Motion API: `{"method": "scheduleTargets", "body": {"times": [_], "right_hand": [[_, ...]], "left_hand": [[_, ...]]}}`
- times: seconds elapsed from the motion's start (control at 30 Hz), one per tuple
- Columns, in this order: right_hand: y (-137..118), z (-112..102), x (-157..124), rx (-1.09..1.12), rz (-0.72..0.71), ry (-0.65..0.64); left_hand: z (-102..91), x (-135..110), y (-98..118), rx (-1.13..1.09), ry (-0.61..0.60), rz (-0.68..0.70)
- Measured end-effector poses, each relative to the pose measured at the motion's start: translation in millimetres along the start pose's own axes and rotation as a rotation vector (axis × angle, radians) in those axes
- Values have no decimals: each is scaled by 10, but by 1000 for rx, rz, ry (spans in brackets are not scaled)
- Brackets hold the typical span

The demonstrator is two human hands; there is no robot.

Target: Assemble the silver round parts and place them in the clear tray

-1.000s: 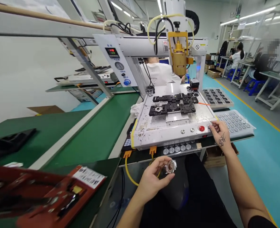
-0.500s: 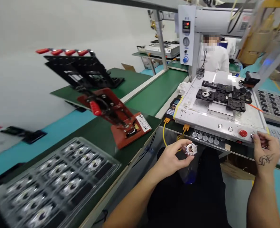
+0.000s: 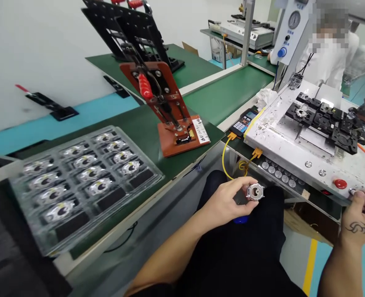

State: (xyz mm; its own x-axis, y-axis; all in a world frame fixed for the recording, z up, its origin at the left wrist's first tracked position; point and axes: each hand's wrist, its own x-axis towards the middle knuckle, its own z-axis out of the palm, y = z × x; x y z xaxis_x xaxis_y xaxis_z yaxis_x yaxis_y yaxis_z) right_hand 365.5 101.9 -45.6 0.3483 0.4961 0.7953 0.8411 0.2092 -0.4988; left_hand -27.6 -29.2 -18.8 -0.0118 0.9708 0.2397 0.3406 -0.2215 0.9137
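Observation:
My left hand (image 3: 228, 202) pinches a small round metal watch case (image 3: 255, 192) between thumb and fingers, held over my lap below the bench edge. My right hand (image 3: 360, 208), with a tattoo on its back, rests at the front right corner of the white machine panel (image 3: 293, 148), fingers curled at a small metal button beside the red push button (image 3: 340, 183). Whether anything is between those fingers is hidden. On the panel sits a black fixture (image 3: 324, 121) with a metal part in its left nest.
A clear tray (image 3: 83, 177) with several watch cases lies on the green bench at left. A red toggle press (image 3: 166, 107) stands behind it, black racks further back. A handheld keypad (image 3: 243, 122) and yellow cables hang near the panel. A person in white sits beyond the machine.
The view has swung left, bringing the tray of watch cases and the red press into view. Both hands hold the same places, left on the watch case, right at the panel corner.

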Motion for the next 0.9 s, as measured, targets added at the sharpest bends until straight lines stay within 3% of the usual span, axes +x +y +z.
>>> {"method": "scheduleTargets", "body": {"times": [0.27,0.7,0.83,0.9], "right_hand": [[-28,6,22,104,92,15],[-4,55,18,172,110,46],[-106,-58,-163,6,-3,115],[-230,-120,-362,-57,-97,81]], "left_hand": [[-22,111,15,-7,-84,14],[-93,225,-7,17,-142,-17],[-103,271,-185,4,-148,-35],[-62,320,-305,-19,-172,-56]]}}
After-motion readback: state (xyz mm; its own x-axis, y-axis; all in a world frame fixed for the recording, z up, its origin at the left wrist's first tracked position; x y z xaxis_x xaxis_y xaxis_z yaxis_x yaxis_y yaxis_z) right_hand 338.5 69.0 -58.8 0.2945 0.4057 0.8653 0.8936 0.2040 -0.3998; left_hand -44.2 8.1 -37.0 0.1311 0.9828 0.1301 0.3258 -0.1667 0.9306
